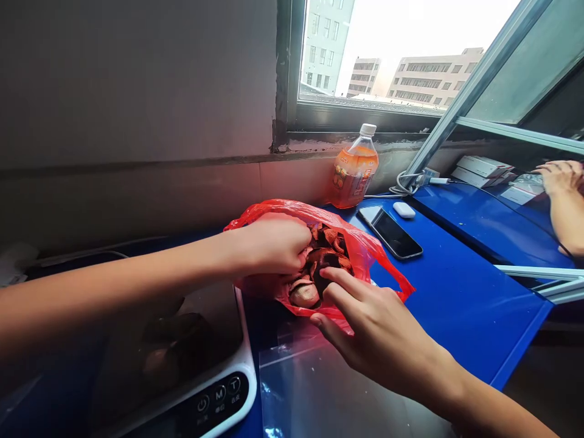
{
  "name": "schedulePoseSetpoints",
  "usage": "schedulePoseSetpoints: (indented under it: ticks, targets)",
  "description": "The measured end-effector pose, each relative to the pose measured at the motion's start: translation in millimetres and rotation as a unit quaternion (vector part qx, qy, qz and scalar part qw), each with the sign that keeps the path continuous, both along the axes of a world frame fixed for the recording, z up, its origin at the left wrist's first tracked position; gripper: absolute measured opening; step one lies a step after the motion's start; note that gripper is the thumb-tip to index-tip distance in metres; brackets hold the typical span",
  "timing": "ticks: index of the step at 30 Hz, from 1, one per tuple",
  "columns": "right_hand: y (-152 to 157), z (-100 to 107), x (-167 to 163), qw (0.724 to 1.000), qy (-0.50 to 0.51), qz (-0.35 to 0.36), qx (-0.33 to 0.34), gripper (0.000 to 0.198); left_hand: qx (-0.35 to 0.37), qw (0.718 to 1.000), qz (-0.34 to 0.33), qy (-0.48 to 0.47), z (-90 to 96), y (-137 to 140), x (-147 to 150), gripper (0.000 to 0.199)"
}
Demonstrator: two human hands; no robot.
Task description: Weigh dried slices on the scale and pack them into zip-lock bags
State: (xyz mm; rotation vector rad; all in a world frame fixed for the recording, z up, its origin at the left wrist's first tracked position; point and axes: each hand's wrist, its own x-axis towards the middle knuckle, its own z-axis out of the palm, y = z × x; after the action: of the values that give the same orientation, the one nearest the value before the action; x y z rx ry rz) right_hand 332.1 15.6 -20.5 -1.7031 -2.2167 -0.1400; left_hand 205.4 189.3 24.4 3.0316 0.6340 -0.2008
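Note:
A thin red plastic bag [296,210] lies wide open on the blue table, with dark brown, curled, shell-like pieces [323,255] and a paler rounded piece [304,294] inside. My left hand [283,243] reaches across into it from the left. Its fingers are curled down among the pieces, and their tips are hidden, so what they grip cannot be made out. At the bag's near right edge is my right hand [369,316], fingers apart. Its index finger extends over the contents, while the thumb stays outside the front rim.
A digital scale [244,356] with a dark top sits at left, beside a clear plastic bag [314,389]. Behind are an orange drink bottle [356,170], a phone [391,232] and a white earbud case [404,210]. Another person's hand [563,182] is beyond the metal frame [474,82].

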Motion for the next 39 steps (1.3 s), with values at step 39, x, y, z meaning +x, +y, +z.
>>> schedulePoseSetpoints:
  ticks: [39]
  targets:
    - [-0.2,7.4,7.2,0.991,0.018,-0.050,-0.123,0.026,0.163,0.938,-0.278,-0.125,-19.5,-25.2,39.2,0.013]
